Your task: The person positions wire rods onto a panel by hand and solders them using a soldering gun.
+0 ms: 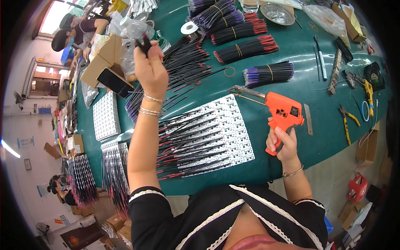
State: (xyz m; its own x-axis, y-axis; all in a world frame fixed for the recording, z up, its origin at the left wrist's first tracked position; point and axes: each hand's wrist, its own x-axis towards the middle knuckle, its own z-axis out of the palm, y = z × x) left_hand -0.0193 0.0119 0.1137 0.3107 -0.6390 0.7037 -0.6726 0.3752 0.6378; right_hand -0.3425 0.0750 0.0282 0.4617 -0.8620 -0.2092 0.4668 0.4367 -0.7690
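My right hand (286,145) is wrapped round the grip of an orange soldering gun (283,108), whose metal tip points left over the table. Raised at the left, my left hand (151,68) has its fingers closed near their tips. Something black with a little red (144,43) shows at those fingertips; I cannot tell whether it is wire or a finger cover. Below the hands lies a white circuit board panel (238,133), with rows of black and red wires (191,146) running left across it. Loose black wires (183,62) are heaped beyond my left hand.
Banded wire bundles (268,73) lie along the far side, near a solder spool (189,28) and a metal dish (277,14). Stacked white panels (106,116), a phone (115,82) and a cardboard box (100,62) stand left. Pliers (346,123) and a metal strip (308,119) lie right.
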